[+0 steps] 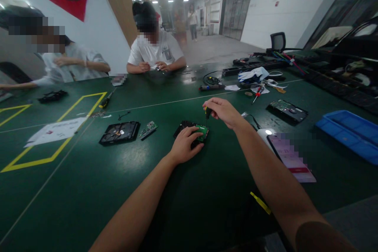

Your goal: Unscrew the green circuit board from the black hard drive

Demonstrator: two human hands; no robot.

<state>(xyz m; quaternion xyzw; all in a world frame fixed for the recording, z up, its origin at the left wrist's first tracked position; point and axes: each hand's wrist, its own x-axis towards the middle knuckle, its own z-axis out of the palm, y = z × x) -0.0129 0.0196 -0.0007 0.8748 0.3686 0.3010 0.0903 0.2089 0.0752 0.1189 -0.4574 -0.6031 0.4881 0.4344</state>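
A black hard drive with a green circuit board (203, 130) lies on the table in front of me. My left hand (186, 144) is laid over it, fingers across the board and thumb along the near side, gripping it against the table and hiding part of it. Pinched in my right hand (222, 111) is a small screwdriver (208, 112) with a black and yellow handle. It stands upright, its shaft pointing down at the drive's right end. Whether the tip touches a screw is too small to tell. Left of the drive lie a loose circuit board (148, 130) and a black drive casing (119, 132).
Another hard drive (288, 111), a blue tray (350, 134) and a phone (291, 159) are on the right. A yellow strip (260, 203) lies near my right forearm. Farther back are gloves (253, 75) and a red screwdriver (258, 92). Two people sit across the table.
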